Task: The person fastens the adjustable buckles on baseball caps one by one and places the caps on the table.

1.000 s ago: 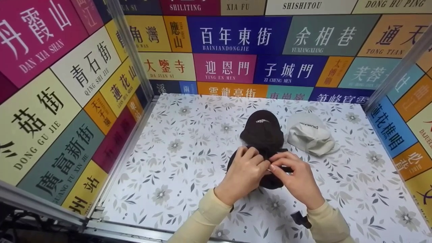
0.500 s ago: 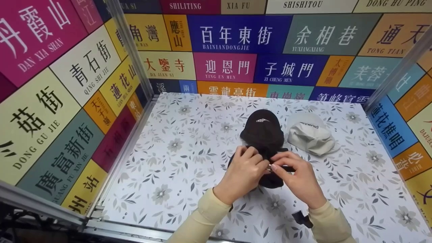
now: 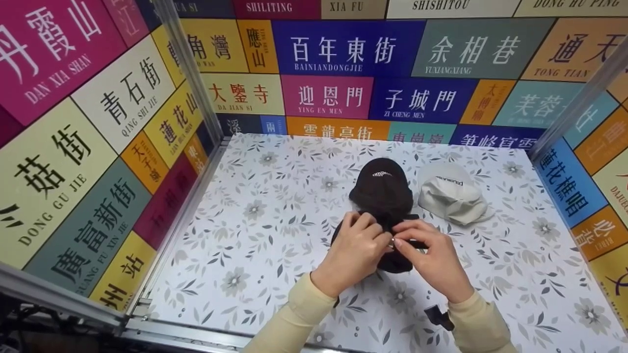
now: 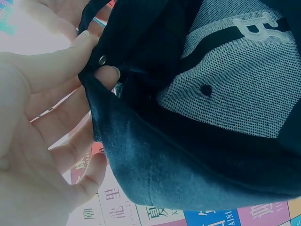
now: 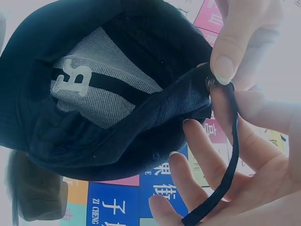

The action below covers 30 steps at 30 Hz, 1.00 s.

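Both hands hold a dark baseball cap [image 3: 395, 264] by the edge of its back opening. Its pale mesh lining [image 4: 235, 89] and a white embroidered letter [image 5: 75, 77] show inside. My left hand [image 3: 355, 250] pinches the edge between thumb and index finger beside a small metal eyelet [image 4: 102, 60]. At the same spot my right hand [image 3: 434, 257] pinches with thumb and fingertips; its other fingers spread below the cap edge. A narrow dark strap [image 5: 230, 169] hangs in a curve across the right palm. Part of the cap is hidden behind the left hand in the head view.
Just beyond the hands sits a black cap [image 3: 382, 189] with white lettering, and right of it a light grey cap [image 3: 454, 196]. All rest on a flower-patterned table top [image 3: 274, 294]. Printed panels [image 3: 328, 98] in metal frames stand at the back and sides.
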Available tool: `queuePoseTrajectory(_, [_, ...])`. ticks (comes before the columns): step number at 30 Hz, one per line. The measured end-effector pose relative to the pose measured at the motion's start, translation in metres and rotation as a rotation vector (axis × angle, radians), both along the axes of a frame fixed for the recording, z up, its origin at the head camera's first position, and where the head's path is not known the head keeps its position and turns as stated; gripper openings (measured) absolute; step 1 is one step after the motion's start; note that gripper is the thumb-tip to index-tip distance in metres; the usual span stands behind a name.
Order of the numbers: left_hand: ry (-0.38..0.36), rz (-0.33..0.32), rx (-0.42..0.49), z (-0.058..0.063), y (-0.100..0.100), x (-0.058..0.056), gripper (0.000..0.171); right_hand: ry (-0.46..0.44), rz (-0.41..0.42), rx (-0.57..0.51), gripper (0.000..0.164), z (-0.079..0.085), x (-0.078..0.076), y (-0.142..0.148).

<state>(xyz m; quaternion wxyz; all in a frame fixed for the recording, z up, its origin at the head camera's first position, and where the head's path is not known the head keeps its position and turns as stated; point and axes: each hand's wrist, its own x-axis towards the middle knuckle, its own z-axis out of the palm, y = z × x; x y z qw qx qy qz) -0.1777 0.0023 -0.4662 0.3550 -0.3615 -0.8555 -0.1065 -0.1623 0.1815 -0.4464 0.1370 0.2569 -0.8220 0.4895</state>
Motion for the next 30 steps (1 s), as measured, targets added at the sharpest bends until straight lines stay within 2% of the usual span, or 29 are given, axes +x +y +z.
queuePoseTrajectory(12, [-0.028, -0.017, 0.023, 0.000, 0.000, 0.001, 0.012, -0.030, -0.003, -0.004, 0.007, 0.002, 0.002, 0.001])
queuePoseTrajectory(18, [-0.036, -0.025, 0.039, 0.000, 0.001, 0.001, 0.011, -0.014, 0.012, -0.008, 0.010, 0.000, 0.003, 0.000])
queuePoseTrajectory(22, [-0.040, -0.027, 0.050, 0.000, 0.002, 0.001, 0.014, 0.006, 0.018, -0.021, 0.012, -0.013, -0.004, 0.003])
queuePoseTrajectory(26, [-0.035, -0.028, 0.058, -0.002, 0.005, 0.002, 0.026, 0.003, 0.019, -0.027, 0.012, -0.025, -0.009, 0.006])
queuePoseTrajectory(28, [-0.021, -0.017, 0.051, -0.002, 0.007, 0.003, 0.030, -0.004, 0.027, -0.038, 0.012, -0.026, -0.009, 0.006])
queuePoseTrajectory(30, [-0.015, -0.005, 0.041, -0.002, 0.008, 0.003, 0.026, -0.008, 0.033, -0.048, 0.010, -0.024, -0.008, 0.004])
